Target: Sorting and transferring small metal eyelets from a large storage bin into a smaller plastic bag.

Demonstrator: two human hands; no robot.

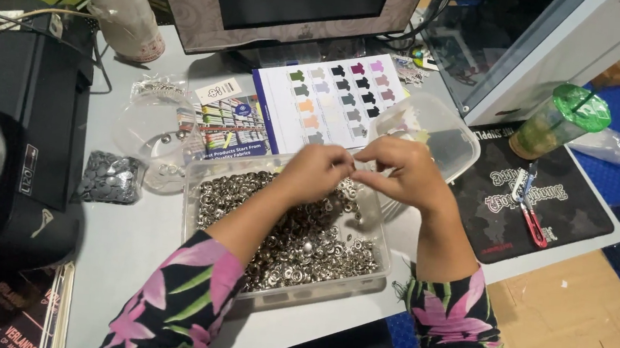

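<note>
A clear plastic tub [372, 276] full of small silver metal snap fasteners [309, 254] sits in front of me on the pale table. My left hand [316, 171] and my right hand [399, 168] hover over its far edge, fingertips pinched together between them, apparently on a tiny metal piece too small to make out. Both forearms wear black sleeves with pink flowers.
A second clear tub [437, 130] stands behind the hands, a colour chart sheet [333, 100] beside it. A bag of dark buttons [110, 176] lies at left near a black machine [14, 135]. A green-lidded cup [561, 120] and red snips [531, 220] rest on a black mat at right.
</note>
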